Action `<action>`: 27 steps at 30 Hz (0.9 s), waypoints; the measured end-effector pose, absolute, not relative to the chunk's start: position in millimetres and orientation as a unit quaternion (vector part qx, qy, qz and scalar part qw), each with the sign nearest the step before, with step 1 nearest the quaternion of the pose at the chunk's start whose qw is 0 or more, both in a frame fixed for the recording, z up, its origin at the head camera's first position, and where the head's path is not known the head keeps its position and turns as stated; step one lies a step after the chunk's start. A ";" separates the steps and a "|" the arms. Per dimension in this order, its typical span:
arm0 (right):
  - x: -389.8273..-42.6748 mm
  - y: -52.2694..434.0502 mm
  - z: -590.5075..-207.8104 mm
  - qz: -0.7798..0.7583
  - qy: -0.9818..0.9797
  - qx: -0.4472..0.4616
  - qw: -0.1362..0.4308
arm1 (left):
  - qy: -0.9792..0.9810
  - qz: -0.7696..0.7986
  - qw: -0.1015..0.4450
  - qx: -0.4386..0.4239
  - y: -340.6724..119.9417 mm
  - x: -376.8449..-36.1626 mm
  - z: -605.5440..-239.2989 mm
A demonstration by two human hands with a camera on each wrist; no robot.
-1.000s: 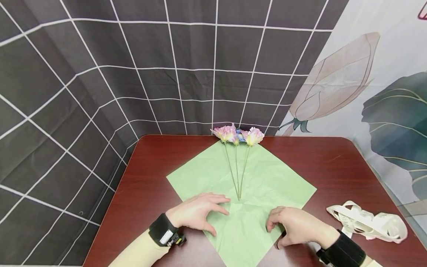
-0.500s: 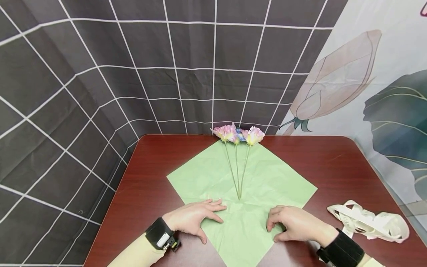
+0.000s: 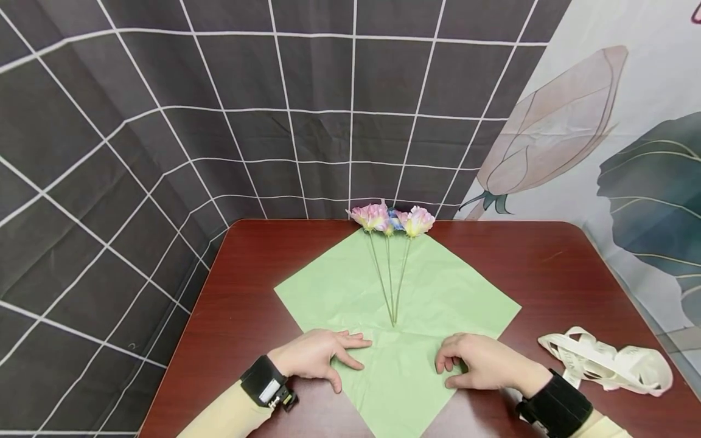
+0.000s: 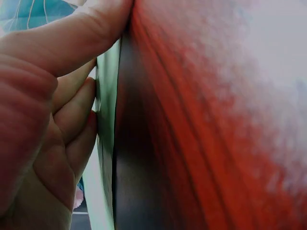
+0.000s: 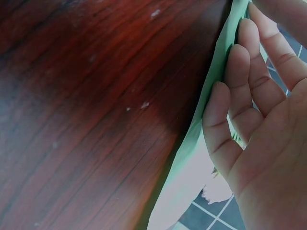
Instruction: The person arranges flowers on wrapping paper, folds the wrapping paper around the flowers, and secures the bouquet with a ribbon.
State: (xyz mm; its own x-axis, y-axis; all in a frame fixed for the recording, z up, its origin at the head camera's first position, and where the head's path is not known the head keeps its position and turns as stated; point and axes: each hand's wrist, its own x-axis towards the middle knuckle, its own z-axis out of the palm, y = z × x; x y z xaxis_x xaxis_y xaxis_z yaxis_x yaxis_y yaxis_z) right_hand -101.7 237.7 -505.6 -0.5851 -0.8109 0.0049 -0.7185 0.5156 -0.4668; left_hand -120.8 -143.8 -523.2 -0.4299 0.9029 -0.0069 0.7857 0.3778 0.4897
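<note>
A light green paper sheet [image 3: 432, 292] lies as a diamond on the dark red table [image 3: 257, 286]. Three pink artificial flowers [image 3: 390, 220] rest on it, their thin stems [image 3: 390, 286] meeting near the sheet's middle. My left hand [image 3: 320, 356] rests on the sheet's lower-left edge with its fingers stretched toward the middle. My right hand [image 3: 482, 365] rests on the lower-right edge with bent fingers. In the left wrist view the fingers [image 4: 72, 115] touch the paper [image 4: 106, 96]. In the right wrist view the fingers [image 5: 235, 96] lie on the slightly raised paper edge [image 5: 192, 163].
A loose white ribbon [image 3: 605, 359] lies on the table to the right of my right hand. A dark grid-patterned cloth [image 3: 164, 121] hangs behind and to the left. A flower-print backdrop [image 3: 602, 152] hangs on the right. Bare tabletop [image 5: 96, 120] shows beside the paper.
My left hand has drawn back toward me and lowered flatter onto the paper. My right hand has shifted slightly. Flowers, paper and ribbon stay where they were.
</note>
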 end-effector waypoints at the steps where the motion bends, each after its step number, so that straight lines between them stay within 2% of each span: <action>1: -101.6 237.7 -505.6 -0.215 0.864 -0.442 0.106 | 0.817 0.218 0.139 0.515 -143.8 -121.3 -523.5; 11: -97.2 240.9 -504.5 -0.221 0.873 -0.419 0.117 | 0.813 0.282 0.135 0.490 -142.9 -125.1 -529.0; 27: -94.5 251.5 -507.7 -0.235 0.867 -0.434 0.074 | 0.815 0.388 0.098 0.419 -138.3 -127.9 -527.6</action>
State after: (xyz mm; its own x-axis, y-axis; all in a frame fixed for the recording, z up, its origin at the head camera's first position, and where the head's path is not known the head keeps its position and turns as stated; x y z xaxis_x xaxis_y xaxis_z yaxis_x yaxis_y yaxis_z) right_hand -94.5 251.5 -507.7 -0.6122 -0.7871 0.0758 -0.7176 0.5128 -0.4712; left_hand -127.9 -138.3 -527.6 -0.6296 0.7593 0.1646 0.6064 0.3479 0.7150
